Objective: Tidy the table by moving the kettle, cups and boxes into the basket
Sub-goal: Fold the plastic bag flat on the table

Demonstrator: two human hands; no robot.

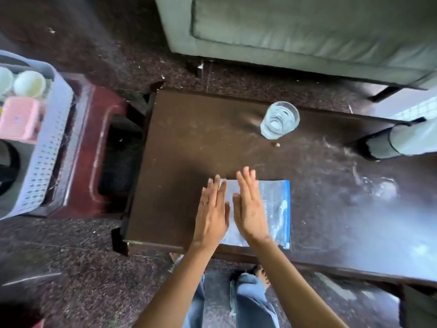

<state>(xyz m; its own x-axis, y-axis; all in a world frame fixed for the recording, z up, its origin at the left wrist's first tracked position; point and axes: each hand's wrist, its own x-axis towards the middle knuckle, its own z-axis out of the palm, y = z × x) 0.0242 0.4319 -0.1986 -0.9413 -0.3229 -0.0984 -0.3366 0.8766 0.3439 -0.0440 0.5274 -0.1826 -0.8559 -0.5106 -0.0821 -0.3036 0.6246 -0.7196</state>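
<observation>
- Both hands are over the near part of the dark wooden table [189, 129], side by side, palms down.
- The left hand [212, 214] has its fingers straight and spread a little, gripping nothing; a ring shows on one finger. Its fingertips reach the left edge of a clear plastic bag [272, 209].
- The right hand [249, 207] is just as flat and open, fingers extended, lying across the left half of that bag with nothing held. Whether the palms press on the bag or float just above it, I cannot tell.
- The bag lies flat at the table's near edge, with a blue strip down its right side.
- Farther back on the table stands a clear drinking glass [280, 120], upright, well apart from the hands.
- A small dark speck [275, 144] sits on the table just in front of the glass.
- Left of the table, a pale perforated basket [50, 147] rests on a dark red stool [94, 147].
- In the basket: two pale cups [29, 84] at the back, a pink box [20, 120] in front of them, and something dark [8, 166] nearer, only partly in view.
- Beyond the table, a grey-green sofa [307, 31].
</observation>
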